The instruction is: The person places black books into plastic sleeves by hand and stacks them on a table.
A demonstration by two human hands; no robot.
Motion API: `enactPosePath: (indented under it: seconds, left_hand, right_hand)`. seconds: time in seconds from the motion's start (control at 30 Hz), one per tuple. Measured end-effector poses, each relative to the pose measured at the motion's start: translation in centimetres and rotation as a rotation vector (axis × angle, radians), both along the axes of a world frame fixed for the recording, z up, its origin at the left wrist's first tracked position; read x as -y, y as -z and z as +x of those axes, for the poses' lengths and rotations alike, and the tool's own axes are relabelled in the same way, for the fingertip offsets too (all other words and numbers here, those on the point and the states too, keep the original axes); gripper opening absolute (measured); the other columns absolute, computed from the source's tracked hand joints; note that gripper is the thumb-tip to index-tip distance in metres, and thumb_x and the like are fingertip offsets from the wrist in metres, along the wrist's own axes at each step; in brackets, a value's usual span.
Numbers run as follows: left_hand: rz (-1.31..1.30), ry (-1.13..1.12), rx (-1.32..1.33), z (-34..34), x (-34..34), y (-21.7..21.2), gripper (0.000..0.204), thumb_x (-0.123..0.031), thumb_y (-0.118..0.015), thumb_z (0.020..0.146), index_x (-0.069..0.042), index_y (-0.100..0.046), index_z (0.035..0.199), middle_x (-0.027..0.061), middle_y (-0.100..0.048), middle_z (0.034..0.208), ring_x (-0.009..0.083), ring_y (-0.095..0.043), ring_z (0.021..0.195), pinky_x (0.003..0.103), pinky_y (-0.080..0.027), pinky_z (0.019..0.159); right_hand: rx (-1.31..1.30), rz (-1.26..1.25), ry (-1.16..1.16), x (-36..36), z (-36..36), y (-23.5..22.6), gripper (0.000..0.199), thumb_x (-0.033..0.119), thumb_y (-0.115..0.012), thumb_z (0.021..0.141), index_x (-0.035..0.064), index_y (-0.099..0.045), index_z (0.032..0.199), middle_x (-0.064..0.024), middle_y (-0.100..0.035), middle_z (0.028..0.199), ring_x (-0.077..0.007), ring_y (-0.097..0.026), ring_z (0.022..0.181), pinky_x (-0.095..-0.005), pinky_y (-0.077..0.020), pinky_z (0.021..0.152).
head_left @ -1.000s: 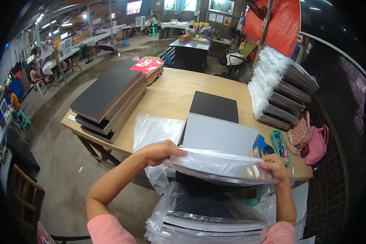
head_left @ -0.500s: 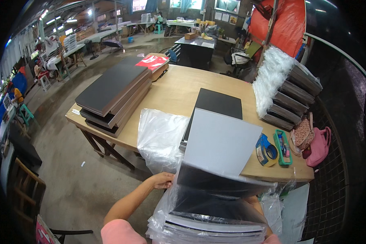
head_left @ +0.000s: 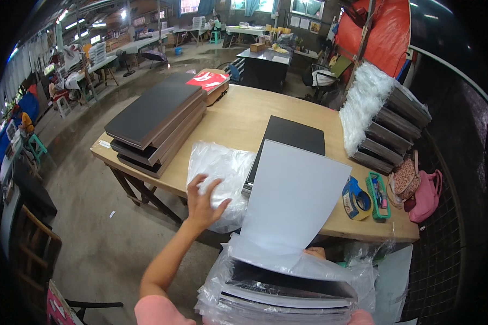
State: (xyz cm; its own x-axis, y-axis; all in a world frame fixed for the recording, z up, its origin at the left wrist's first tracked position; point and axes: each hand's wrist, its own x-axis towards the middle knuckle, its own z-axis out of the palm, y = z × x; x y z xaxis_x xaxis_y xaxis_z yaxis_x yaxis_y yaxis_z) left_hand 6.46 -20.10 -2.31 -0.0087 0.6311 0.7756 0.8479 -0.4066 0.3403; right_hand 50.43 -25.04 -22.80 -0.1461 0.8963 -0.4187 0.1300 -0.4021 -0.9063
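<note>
My left hand [head_left: 201,207] is open, fingers spread and curved, over a pile of clear plastic bags [head_left: 219,162] at the table's front edge. A large pale grey board [head_left: 298,187] slants up from my lap side over a stack of black boards [head_left: 293,135]. Its lower end meets a clear plastic wrapping [head_left: 233,271]. At the board's lower right edge my right hand [head_left: 315,252] shows only in part, closed on that edge; the rest is hidden behind the plastic. Below, several black and grey boards [head_left: 287,301] lie stacked inside the wrapping.
On the wooden table [head_left: 238,108] stand a tall stack of dark boards [head_left: 152,111], a blue tape dispenser [head_left: 357,199] and a green basket [head_left: 378,196] of pens. Plastic-wrapped bundles [head_left: 387,130] and a pink bag [head_left: 425,197] are at the right. A wooden chair [head_left: 32,244] stands left.
My left hand has left the wrapping, moved up and forward to the plastic bags, and opened. The black flap above the wrapped stack has come down, and part of my right hand now shows.
</note>
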Motion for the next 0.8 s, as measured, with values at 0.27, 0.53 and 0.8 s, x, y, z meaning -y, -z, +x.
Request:
enactPosePath:
  seconds: [0.27,0.53,0.8]
  left_hand:
    - [-0.46,0.738,-0.356,1.5,-11.1,0.1,0.023,-0.025,-0.06,0.087,-0.004,-0.062,0.076,0.0079,-0.062,0.086,0.0191,-0.057,0.085,0.034,-0.044,0.076]
    - [-1.528,0.361,-0.528,-4.2,-13.8,1.1,0.064,-0.057,-0.065,0.076,0.004,-0.056,0.092,0.0152,-0.061,0.081,0.0237,-0.06,0.074,0.035,-0.047,0.056]
    - [-1.03,0.157,-0.424,-8.0,-8.9,-3.2,0.048,-0.043,-0.071,0.076,0.003,-0.062,0.086,0.0164,-0.065,0.082,0.0273,-0.061,0.083,0.034,-0.047,0.073]
  right_hand:
    - [0.517,0.346,0.117,-0.1,2.7,2.5,0.027,0.025,-0.07,0.076,-0.0019,-0.066,0.075,-0.0074,-0.061,0.065,-0.0128,-0.055,0.058,-0.0274,-0.0442,0.057]
    - [0.63,0.621,-0.587,-6.3,-4.9,-26.1,0.022,0.025,-0.07,0.078,0.0043,-0.066,0.083,-0.0059,-0.061,0.068,-0.0144,-0.057,0.06,-0.0278,-0.0459,0.056]
    - [0.402,1.039,-0.814,-15.0,-20.8,-31.7,0.02,0.015,-0.068,0.079,0.0032,-0.06,0.092,-0.0087,-0.062,0.086,-0.0185,-0.06,0.077,-0.0301,-0.0497,0.068]
